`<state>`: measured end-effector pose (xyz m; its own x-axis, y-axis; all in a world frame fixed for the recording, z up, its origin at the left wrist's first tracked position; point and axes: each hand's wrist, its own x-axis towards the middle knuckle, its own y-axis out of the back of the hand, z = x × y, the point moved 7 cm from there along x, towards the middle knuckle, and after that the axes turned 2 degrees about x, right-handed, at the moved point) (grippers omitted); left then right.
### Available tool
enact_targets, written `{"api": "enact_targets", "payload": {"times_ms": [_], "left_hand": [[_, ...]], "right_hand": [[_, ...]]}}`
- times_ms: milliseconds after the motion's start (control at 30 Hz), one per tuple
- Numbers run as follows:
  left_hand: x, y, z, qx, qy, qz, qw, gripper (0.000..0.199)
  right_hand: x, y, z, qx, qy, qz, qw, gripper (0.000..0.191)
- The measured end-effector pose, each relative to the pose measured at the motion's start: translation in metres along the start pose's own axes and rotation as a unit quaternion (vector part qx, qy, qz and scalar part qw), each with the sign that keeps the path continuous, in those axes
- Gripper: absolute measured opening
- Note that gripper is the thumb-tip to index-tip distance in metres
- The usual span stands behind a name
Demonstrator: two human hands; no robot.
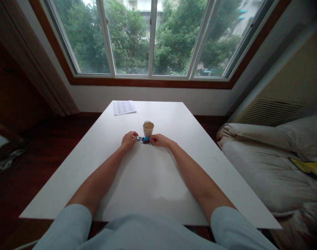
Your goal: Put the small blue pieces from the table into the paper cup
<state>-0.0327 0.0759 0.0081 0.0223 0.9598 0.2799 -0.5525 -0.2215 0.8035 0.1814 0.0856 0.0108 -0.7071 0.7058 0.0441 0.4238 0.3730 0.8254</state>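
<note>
A small pile of blue and dark brown pieces (146, 140) lies on the white table (153, 180), too small for me to tell their kind. Just behind it stands an upright tan cup (148, 129) with a thin wire-like loop at its far rim. My left hand (129, 140) is at the left of the pile, fingers curled together in a pinch; what is between them is too small to make out. From the right, my right hand (160, 140) reaches the pile's edge with its fingers closed, and their tips hide whatever they hold.
Printed paper sheets (124, 107) lie at the table's far left corner. A window (150, 41) is beyond the table. To the right stands a sofa (254, 166) with a yellow and black item (308, 168) on it. Cables (7, 161) lie on the floor at the left.
</note>
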Motion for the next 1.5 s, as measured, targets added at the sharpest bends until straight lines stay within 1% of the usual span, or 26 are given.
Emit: {"api": "enact_targets", "payload": {"times_ms": [100, 233, 333, 533, 633, 700, 833, 900, 1033, 1067, 1133, 1267, 1400, 1500], "left_hand": [[-0.002, 0.0, 0.0, 0.057, -0.001, -0.021, 0.998, 0.022], [-0.004, 0.001, 0.003, 0.092, -0.011, -0.042, 0.995, 0.02], [-0.004, 0.002, 0.004, 0.095, -0.015, -0.047, 0.994, 0.017], [-0.004, 0.003, 0.007, 0.078, -0.026, -0.037, 0.996, 0.014], [-0.005, 0.003, 0.008, 0.063, -0.021, -0.039, 0.997, 0.011], [-0.006, 0.004, 0.008, 0.053, -0.02, -0.04, 0.998, 0.01], [-0.006, 0.003, 0.009, 0.049, -0.026, -0.046, 0.997, 0.009], [-0.006, 0.002, 0.009, 0.06, -0.028, -0.048, 0.997, 0.01], [-0.008, 0.0, 0.013, 0.079, -0.032, -0.04, 0.996, 0.012], [-0.009, 0.0, 0.014, 0.081, -0.031, -0.036, 0.996, 0.012], [-0.011, -0.001, 0.015, 0.08, -0.028, -0.028, 0.996, 0.013], [-0.014, -0.002, 0.019, 0.059, -0.033, -0.017, 0.998, 0.013], [-0.014, -0.003, 0.017, 0.051, -0.023, -0.012, 0.998, 0.013], [-0.014, -0.002, 0.015, 0.039, -0.018, 0.004, 0.999, 0.01]], "right_hand": [[0.0, 0.0, 0.0, 0.006, -0.007, -0.001, 1.0, 0.02], [0.001, 0.001, -0.002, 0.004, -0.005, 0.004, 1.0, 0.02], [0.001, 0.001, -0.003, 0.006, -0.002, 0.005, 1.0, 0.019], [0.001, 0.002, 0.002, 0.03, -0.017, 0.015, 0.999, 0.019], [0.001, 0.004, 0.004, 0.073, -0.022, 0.023, 0.997, 0.019], [0.001, 0.006, 0.004, 0.123, -0.025, 0.029, 0.992, 0.02], [0.004, 0.012, -0.01, 0.253, 0.01, 0.04, 0.967, 0.027], [0.006, 0.02, -0.015, 0.283, 0.018, 0.088, 0.955, 0.031], [0.008, 0.041, -0.009, 0.269, -0.027, 0.253, 0.929, 0.031], [0.008, 0.044, -0.008, 0.263, -0.038, 0.282, 0.922, 0.03], [0.008, 0.047, -0.004, 0.252, -0.059, 0.323, 0.91, 0.029], [0.007, 0.048, 0.001, 0.234, -0.09, 0.362, 0.898, 0.03], [0.006, 0.049, 0.004, 0.229, -0.105, 0.369, 0.895, 0.034], [0.003, 0.051, 0.008, 0.227, -0.109, 0.376, 0.892, 0.035]]}}
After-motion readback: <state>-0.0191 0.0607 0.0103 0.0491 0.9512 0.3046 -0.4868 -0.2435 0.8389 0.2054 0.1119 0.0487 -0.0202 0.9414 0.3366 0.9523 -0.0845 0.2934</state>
